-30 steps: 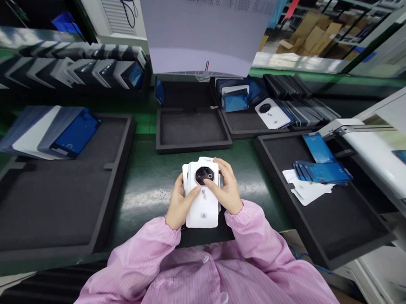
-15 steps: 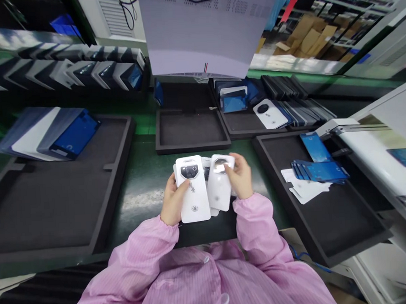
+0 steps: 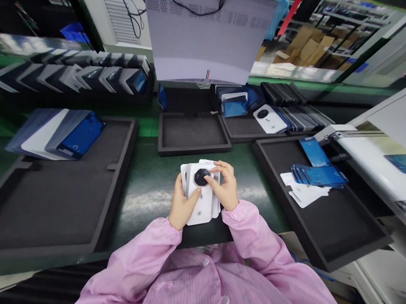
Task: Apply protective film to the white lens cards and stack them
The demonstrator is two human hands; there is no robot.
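Observation:
A small stack of white phone back covers (image 3: 206,206) is held between my two hands, over the green bench. The top cover faces up and has a dark, rounded camera area near its upper end. My left hand (image 3: 181,204) grips the stack's left side, its thumb lying across the front. On the right, my right hand (image 3: 227,190) has its thumb at the camera area and its fingers round the upper right edge. More covers fan out behind the top one, partly hidden by it and by my fingers.
A black tray (image 3: 357,236) at right holds blue-filmed panels (image 3: 323,174) and white sheets (image 3: 303,194). Another large black tray (image 3: 130,149) at left carries a row of panels (image 3: 85,136). Behind stand a smaller black tray (image 3: 194,150), racked panels and a monitor's back (image 3: 203,42).
The cover that my right hand held apart at right now lies over the front of the stack. Both hands have drawn closer together, and the view has shifted slightly.

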